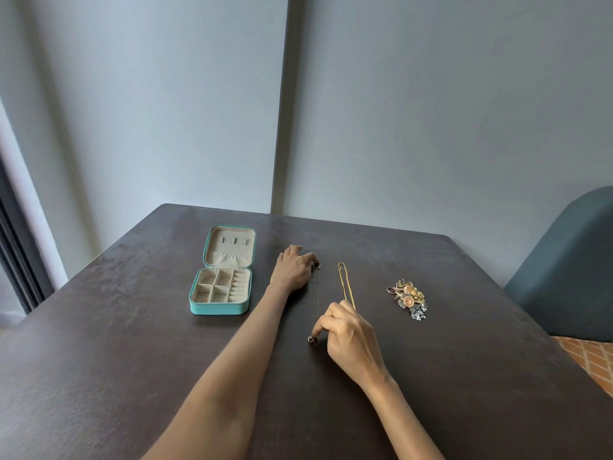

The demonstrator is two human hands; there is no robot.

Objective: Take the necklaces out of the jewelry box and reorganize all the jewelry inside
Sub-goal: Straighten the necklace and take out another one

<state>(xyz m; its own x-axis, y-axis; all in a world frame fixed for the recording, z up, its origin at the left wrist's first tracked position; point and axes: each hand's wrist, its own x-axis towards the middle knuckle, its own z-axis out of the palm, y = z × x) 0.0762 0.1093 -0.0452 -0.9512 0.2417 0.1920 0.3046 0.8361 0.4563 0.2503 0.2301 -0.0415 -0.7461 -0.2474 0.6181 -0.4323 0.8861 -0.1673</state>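
Left hand [293, 268] and right hand [345, 328] pinching thin necklace [317, 293] ends mid-table [132, 343], teal box [221, 277] left.

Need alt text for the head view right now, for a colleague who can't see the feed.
Two bare hands stretch a thin dark chain necklace straight on a dark brown table: left hand at its far end, right hand at its near end. A gold chain necklace lies alongside, between an open teal jewelry box and a heap of earrings.

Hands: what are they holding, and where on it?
A thin dark chain is stretched between them: the left hand pinches its far end by the clasp, the right hand fingers its near end by the pendant.
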